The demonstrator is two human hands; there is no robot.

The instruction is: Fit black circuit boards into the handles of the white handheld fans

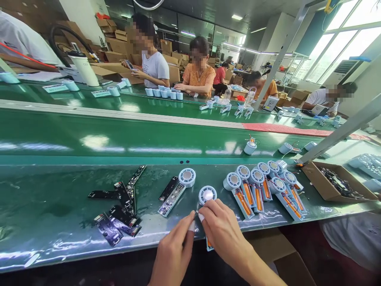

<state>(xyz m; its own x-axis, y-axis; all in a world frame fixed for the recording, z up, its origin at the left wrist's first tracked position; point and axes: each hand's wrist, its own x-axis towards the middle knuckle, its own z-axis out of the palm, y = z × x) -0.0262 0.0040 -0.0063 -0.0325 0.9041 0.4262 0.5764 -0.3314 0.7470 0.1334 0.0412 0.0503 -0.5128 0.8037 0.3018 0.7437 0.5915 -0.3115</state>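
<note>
Both hands meet at a light-blue device with a round head [207,194] at the bench's front edge. My left hand [177,242] is pinched just below and left of the head, and what its fingertips hold is too small to name. My right hand [222,228] bends over the device's neck, its fingers closed and covering most of the handle. An orange strip shows beneath it. Left of the device lies another unit [187,177] with a circuit board on its handle, beside a black board [168,188]. Several loose black circuit boards [122,202] are heaped farther left.
Several blue devices with orange strips [257,186] lie to the right, beside a cardboard box [336,186] of small parts. A green conveyor [149,135] runs behind the bench, carrying more units. A slanted metal post [342,133] stands at right. People sit across the line.
</note>
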